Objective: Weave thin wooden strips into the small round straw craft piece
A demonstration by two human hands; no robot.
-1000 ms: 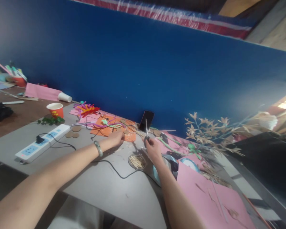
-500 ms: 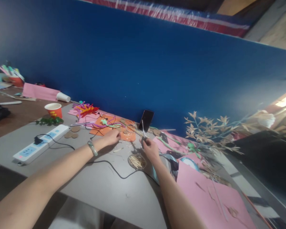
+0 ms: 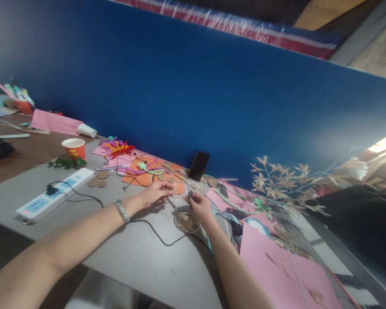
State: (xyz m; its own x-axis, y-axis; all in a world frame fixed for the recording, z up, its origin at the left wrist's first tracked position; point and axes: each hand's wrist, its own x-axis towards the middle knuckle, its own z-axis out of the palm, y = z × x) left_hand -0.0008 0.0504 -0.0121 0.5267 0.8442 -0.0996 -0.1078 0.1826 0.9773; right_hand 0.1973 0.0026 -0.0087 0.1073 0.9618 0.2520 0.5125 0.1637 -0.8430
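Note:
My left hand (image 3: 159, 194), with a pale green bangle (image 3: 122, 211) on the wrist, hovers over the grey table beside the orange sheet (image 3: 138, 178). Its fingers are loosely bent and apart, and nothing clear shows between them. Facing it, my right hand (image 3: 200, 206) is closed round the dark handles of a pair of scissors (image 3: 188, 185), whose blades point up and away. A round dish (image 3: 186, 223) of short tan sticks sits just below the two hands. Behind the scissors, a phone (image 3: 198, 165) leans against the blue partition.
Left of me are a power strip (image 3: 56, 193) with a black cable, a red paper cup (image 3: 73, 148) and colourful pipe cleaners (image 3: 117, 148). Pink sheets (image 3: 276, 262), a roll of ribbon (image 3: 257, 226) and dried flowers (image 3: 276, 176) occupy the right.
My left hand has come nearer my right hand, its fingers loosening from a closed shape. The scissors have drawn slightly back toward me and tilted left.

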